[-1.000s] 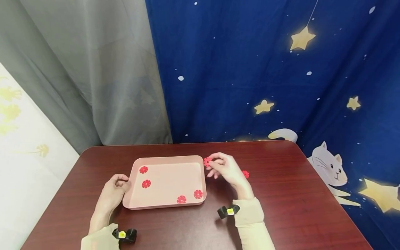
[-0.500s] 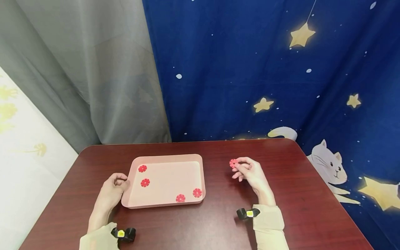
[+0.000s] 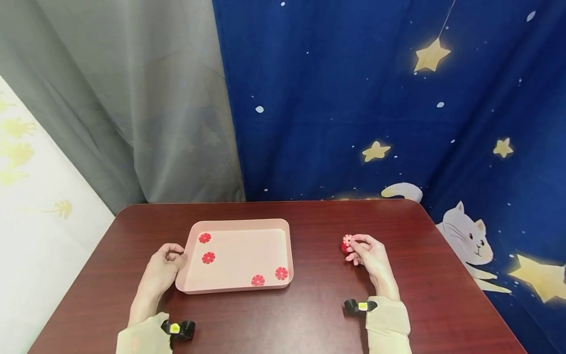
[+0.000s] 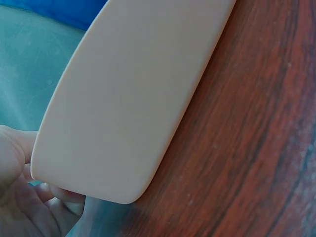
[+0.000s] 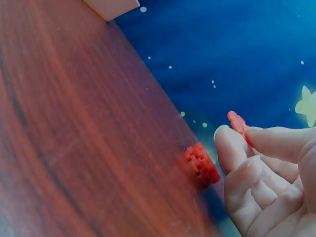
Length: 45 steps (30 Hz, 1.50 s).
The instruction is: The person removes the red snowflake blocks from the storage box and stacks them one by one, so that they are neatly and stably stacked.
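My right hand [image 3: 373, 260] pinches a red notched plastic disc [image 3: 347, 240] between thumb and fingers. In the right wrist view this disc [image 5: 238, 123] is seen nearly edge-on, above a short stack of red discs [image 5: 201, 165] on the table. The head view shows the stack [image 3: 344, 249] partly hidden behind the held disc and fingers. At the left, my left hand [image 3: 160, 270] grips the end wall of a pink tray [image 3: 234, 290]; the left wrist view has the fingers [image 4: 66, 200] against that end. Several red discs [image 3: 209, 258] lie spread inside the tray.
The dark red-brown wooden table [image 3: 309, 319] runs back to a grey curtain [image 3: 185, 123] and a blue star-patterned curtain [image 3: 318, 98]. Bare tabletop lies between the tray and the disc stack. Each wrist carries a small black camera [image 3: 353, 307].
My right hand has moved from beside the tray's right rim, rightward and slightly nearer, to the disc stack, still pinching a disc. My left hand and the tray stay put.
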### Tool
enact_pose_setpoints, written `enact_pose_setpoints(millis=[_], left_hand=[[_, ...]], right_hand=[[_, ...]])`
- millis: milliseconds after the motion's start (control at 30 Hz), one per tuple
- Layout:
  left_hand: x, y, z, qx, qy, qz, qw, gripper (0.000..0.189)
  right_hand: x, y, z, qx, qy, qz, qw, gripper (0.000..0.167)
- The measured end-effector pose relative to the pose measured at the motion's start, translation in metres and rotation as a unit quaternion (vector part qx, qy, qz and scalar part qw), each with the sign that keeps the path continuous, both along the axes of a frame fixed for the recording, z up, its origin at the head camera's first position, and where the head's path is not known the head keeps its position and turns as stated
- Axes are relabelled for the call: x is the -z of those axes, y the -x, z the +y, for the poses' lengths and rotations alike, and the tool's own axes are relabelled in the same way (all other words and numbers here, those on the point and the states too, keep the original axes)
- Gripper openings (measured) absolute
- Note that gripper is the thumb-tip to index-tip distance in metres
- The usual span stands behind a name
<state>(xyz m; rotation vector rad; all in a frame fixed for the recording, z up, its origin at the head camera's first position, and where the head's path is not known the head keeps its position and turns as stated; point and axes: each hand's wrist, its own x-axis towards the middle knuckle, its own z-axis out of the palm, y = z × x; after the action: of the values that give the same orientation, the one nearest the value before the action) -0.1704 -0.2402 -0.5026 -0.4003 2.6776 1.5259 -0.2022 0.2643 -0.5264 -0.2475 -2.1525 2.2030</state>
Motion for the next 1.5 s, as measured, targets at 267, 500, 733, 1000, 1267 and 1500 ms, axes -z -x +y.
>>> enact_pose_setpoints(millis=[267, 500, 733, 1000, 1267, 1500], left_hand=[[-0.0026, 0.0009, 0.0005, 0.005, 0.003, 0.004, 1.0000, 0.029], [-0.0009, -0.0007, -0.0014, 0.009, 0.002, 0.003, 1.0000, 0.031], [-0.0012, -0.0010, -0.0016, 0.010, 0.007, 0.006, 0.9999, 0.031], [-0.0011, -0.0017, 0.0003, 0.006, 0.006, 0.005, 1.0000, 0.030], [-0.0007, -0.0013, 0.0005, 0.004, 0.009, 0.004, 0.9999, 0.030], [-0.0014, -0.0014, 0.0010, 0.001, 0.006, 0.001, 1.0000, 0.029]], right_hand=[[0.0072, -0.0007, 0.0015, 0.015, -0.012, -0.017, 0.9997, 0.024], [0.0091, -0.0009, -0.0012, 0.019, -0.029, -0.023, 0.9991, 0.023], [0.0103, 0.0003, -0.0018, 0.027, -0.038, -0.033, 0.9984, 0.023], [0.0067, 0.0012, -0.0023, 0.026, -0.034, -0.039, 0.9983, 0.028], [0.0065, 0.0013, -0.0011, 0.031, -0.018, -0.044, 0.9984, 0.033], [0.0016, 0.0000, -0.0014, 0.038, -0.031, -0.052, 0.9974, 0.027]])
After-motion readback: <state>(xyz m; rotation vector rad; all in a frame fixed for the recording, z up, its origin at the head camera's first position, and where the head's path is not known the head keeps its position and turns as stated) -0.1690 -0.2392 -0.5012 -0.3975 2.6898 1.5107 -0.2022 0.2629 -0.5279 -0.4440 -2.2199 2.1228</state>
